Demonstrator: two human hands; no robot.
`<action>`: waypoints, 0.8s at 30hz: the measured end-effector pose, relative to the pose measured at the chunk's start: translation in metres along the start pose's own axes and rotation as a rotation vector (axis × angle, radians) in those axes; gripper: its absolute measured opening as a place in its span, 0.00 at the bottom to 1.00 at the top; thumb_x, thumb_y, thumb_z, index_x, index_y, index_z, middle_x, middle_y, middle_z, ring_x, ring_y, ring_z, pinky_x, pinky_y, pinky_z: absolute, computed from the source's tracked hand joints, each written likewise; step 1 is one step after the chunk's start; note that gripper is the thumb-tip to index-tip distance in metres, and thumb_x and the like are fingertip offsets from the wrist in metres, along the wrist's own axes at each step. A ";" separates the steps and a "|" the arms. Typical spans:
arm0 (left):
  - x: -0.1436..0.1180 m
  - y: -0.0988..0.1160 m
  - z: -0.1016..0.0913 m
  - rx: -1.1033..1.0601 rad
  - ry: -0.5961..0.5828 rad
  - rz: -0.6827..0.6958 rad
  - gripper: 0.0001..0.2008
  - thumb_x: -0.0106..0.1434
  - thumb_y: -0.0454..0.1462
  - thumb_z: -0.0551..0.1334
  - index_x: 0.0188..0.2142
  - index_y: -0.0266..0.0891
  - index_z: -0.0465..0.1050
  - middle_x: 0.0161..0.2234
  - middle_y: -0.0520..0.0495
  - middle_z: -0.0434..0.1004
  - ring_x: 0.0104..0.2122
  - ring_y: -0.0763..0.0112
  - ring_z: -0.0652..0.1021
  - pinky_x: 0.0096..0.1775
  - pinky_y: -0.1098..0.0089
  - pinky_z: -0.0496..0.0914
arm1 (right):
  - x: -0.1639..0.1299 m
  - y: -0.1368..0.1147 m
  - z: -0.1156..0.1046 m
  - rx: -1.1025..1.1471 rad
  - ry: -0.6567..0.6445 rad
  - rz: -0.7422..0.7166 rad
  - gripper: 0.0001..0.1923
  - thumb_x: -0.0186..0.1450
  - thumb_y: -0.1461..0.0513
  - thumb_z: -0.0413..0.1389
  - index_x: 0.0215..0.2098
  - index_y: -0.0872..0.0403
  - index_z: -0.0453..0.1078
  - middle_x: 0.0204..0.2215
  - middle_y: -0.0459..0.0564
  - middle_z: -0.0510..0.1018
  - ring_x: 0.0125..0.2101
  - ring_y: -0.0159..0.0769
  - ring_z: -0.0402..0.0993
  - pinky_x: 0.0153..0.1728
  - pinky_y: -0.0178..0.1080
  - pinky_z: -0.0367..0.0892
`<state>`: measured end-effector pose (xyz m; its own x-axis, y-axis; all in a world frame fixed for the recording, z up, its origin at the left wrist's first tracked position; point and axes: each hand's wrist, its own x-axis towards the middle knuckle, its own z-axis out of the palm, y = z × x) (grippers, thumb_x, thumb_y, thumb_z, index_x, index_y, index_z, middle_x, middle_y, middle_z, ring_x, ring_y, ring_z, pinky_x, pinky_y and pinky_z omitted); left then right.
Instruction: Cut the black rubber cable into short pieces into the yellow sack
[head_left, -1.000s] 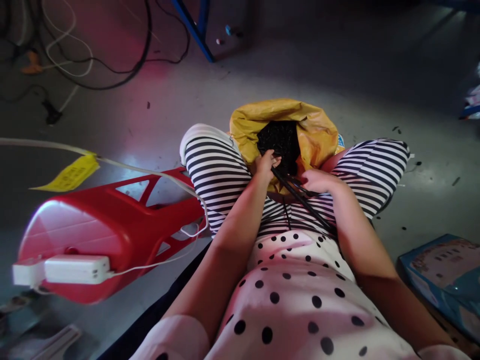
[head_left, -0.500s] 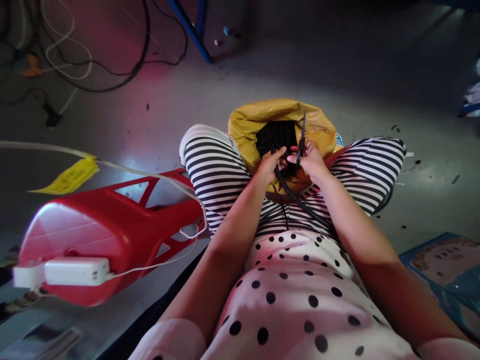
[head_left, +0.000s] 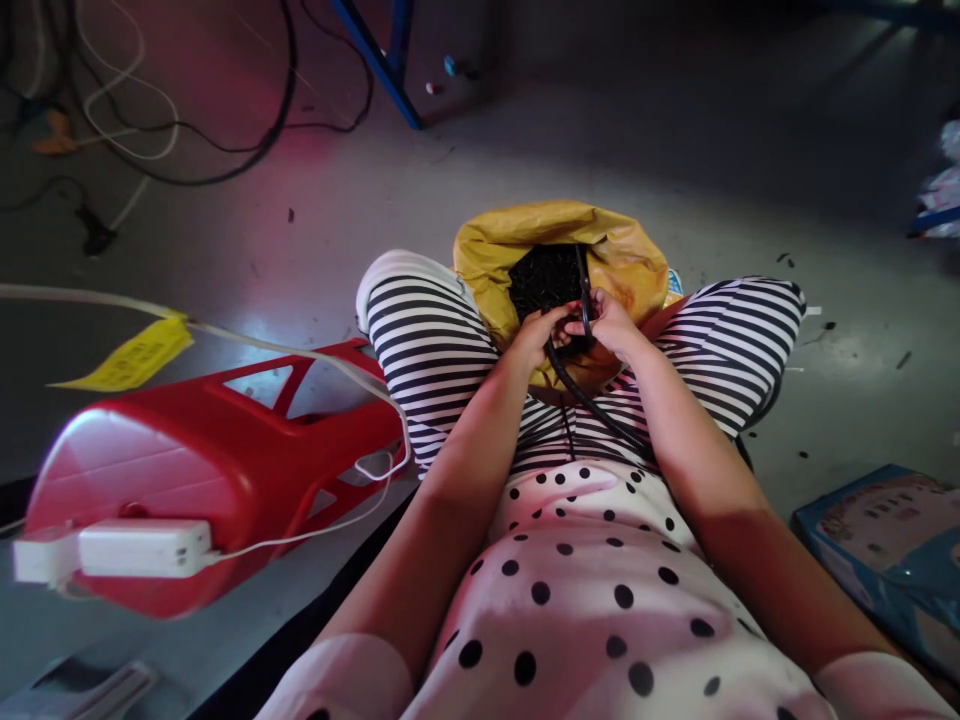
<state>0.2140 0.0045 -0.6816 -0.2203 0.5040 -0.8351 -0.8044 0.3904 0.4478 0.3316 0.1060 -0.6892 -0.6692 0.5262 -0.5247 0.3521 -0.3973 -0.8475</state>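
Between my knees stands a yellow sack with its rim rolled back and many small black pieces inside. Over its mouth, my left hand is closed on a black cable, which runs back across my lap toward my right forearm. My right hand grips a pair of dark scissors close beside the left fingers, the blades pointing away from me over the sack. The cable's end is hidden among my fingers.
To my left a red stool lies on its side, with a white power strip against it. A white cord with a yellow tag crosses above. Cables lie far left, beside a blue metal leg. A blue package sits at right.
The scissors have swung a little left, closer to my left fingers, and my right hand has moved slightly left with them. The left hand stays on the cable.
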 end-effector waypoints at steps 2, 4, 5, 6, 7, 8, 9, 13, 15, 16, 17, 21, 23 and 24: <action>0.000 -0.002 0.000 0.065 0.018 0.004 0.05 0.67 0.35 0.70 0.35 0.36 0.78 0.20 0.54 0.73 0.17 0.79 0.70 0.25 0.76 0.68 | 0.001 0.002 -0.001 -0.085 -0.031 -0.006 0.32 0.42 0.59 0.75 0.39 0.49 0.62 0.39 0.43 0.77 0.41 0.36 0.75 0.50 0.43 0.72; 0.001 -0.005 -0.001 0.126 0.054 -0.002 0.07 0.67 0.35 0.70 0.33 0.36 0.76 0.18 0.54 0.72 0.16 0.78 0.69 0.24 0.75 0.67 | 0.001 0.004 -0.001 -0.189 -0.047 -0.012 0.31 0.44 0.59 0.73 0.38 0.49 0.61 0.37 0.42 0.75 0.39 0.36 0.73 0.47 0.42 0.72; 0.001 -0.006 -0.001 0.156 0.062 -0.009 0.08 0.67 0.34 0.70 0.31 0.36 0.75 0.18 0.53 0.71 0.16 0.78 0.69 0.24 0.75 0.67 | 0.001 0.004 -0.001 -0.252 -0.053 -0.005 0.30 0.44 0.59 0.73 0.38 0.49 0.61 0.36 0.41 0.74 0.37 0.36 0.72 0.45 0.41 0.72; 0.001 -0.008 -0.002 0.185 0.063 -0.017 0.09 0.67 0.34 0.70 0.30 0.37 0.74 0.18 0.53 0.71 0.16 0.77 0.70 0.24 0.75 0.67 | 0.001 0.005 0.000 -0.320 -0.059 0.008 0.29 0.45 0.59 0.72 0.38 0.49 0.61 0.34 0.40 0.74 0.36 0.36 0.72 0.43 0.41 0.71; 0.001 -0.010 -0.002 0.216 0.060 -0.027 0.10 0.66 0.34 0.70 0.29 0.37 0.74 0.17 0.53 0.71 0.16 0.77 0.70 0.24 0.75 0.67 | 0.000 0.005 0.000 -0.390 -0.066 0.027 0.29 0.45 0.59 0.72 0.38 0.49 0.62 0.33 0.40 0.73 0.35 0.36 0.71 0.42 0.41 0.71; 0.002 -0.011 -0.003 0.246 0.058 -0.041 0.10 0.66 0.34 0.70 0.29 0.37 0.73 0.17 0.52 0.71 0.16 0.77 0.70 0.24 0.75 0.67 | 0.000 0.005 0.000 -0.459 -0.071 0.048 0.29 0.45 0.60 0.73 0.39 0.49 0.62 0.33 0.40 0.73 0.34 0.37 0.71 0.41 0.40 0.71; 0.002 -0.012 -0.004 0.271 0.057 -0.056 0.10 0.66 0.34 0.70 0.28 0.37 0.74 0.18 0.52 0.72 0.17 0.76 0.70 0.25 0.74 0.68 | -0.001 0.005 0.001 -0.523 -0.071 0.067 0.29 0.45 0.60 0.73 0.39 0.50 0.63 0.33 0.41 0.74 0.34 0.37 0.72 0.40 0.41 0.71; 0.000 -0.013 -0.005 0.298 0.052 -0.115 0.07 0.64 0.33 0.70 0.30 0.36 0.76 0.20 0.51 0.75 0.20 0.73 0.75 0.32 0.71 0.74 | -0.004 0.004 0.004 -0.707 -0.047 0.113 0.28 0.47 0.60 0.73 0.42 0.51 0.66 0.36 0.45 0.78 0.36 0.40 0.75 0.39 0.41 0.71; -0.001 -0.012 -0.004 0.290 0.046 -0.120 0.05 0.63 0.32 0.71 0.32 0.36 0.77 0.21 0.50 0.77 0.21 0.71 0.76 0.34 0.69 0.76 | -0.006 0.002 0.005 -0.754 -0.053 0.118 0.28 0.49 0.60 0.73 0.43 0.51 0.67 0.37 0.47 0.79 0.36 0.42 0.77 0.39 0.41 0.71; -0.001 -0.012 -0.003 0.290 0.045 -0.117 0.04 0.62 0.31 0.72 0.32 0.36 0.78 0.22 0.50 0.78 0.21 0.71 0.76 0.34 0.69 0.76 | -0.007 0.001 0.006 -0.771 -0.056 0.120 0.28 0.50 0.59 0.73 0.43 0.51 0.67 0.38 0.48 0.80 0.37 0.43 0.77 0.40 0.41 0.71; -0.001 -0.012 -0.003 0.291 0.047 -0.110 0.05 0.62 0.32 0.72 0.33 0.36 0.79 0.23 0.50 0.79 0.20 0.71 0.76 0.34 0.69 0.75 | -0.008 -0.001 0.007 -0.785 -0.059 0.121 0.28 0.50 0.58 0.73 0.44 0.51 0.67 0.38 0.48 0.80 0.38 0.43 0.78 0.40 0.41 0.71; 0.004 -0.017 -0.001 0.295 0.075 -0.057 0.07 0.59 0.33 0.76 0.31 0.36 0.80 0.23 0.48 0.79 0.19 0.71 0.74 0.29 0.70 0.72 | -0.012 -0.006 0.010 -0.850 -0.059 0.151 0.29 0.52 0.55 0.74 0.45 0.50 0.66 0.40 0.51 0.81 0.39 0.48 0.79 0.40 0.43 0.72; 0.009 -0.022 -0.002 0.314 0.096 -0.017 0.09 0.57 0.35 0.77 0.30 0.36 0.80 0.23 0.48 0.78 0.19 0.72 0.73 0.28 0.70 0.70 | -0.013 -0.007 0.012 -0.886 -0.061 0.168 0.29 0.53 0.54 0.74 0.46 0.50 0.66 0.39 0.53 0.82 0.38 0.49 0.79 0.40 0.44 0.72; 0.012 -0.024 -0.002 0.330 0.104 -0.002 0.10 0.57 0.35 0.78 0.29 0.36 0.80 0.22 0.48 0.78 0.19 0.72 0.73 0.28 0.70 0.70 | -0.013 -0.007 0.013 -0.905 -0.060 0.174 0.29 0.54 0.53 0.74 0.46 0.50 0.66 0.40 0.53 0.82 0.38 0.50 0.79 0.40 0.44 0.72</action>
<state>0.2296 -0.0006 -0.7036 -0.2877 0.4288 -0.8564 -0.5867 0.6279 0.5115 0.3290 0.0920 -0.6752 -0.5830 0.4640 -0.6670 0.8111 0.2853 -0.5106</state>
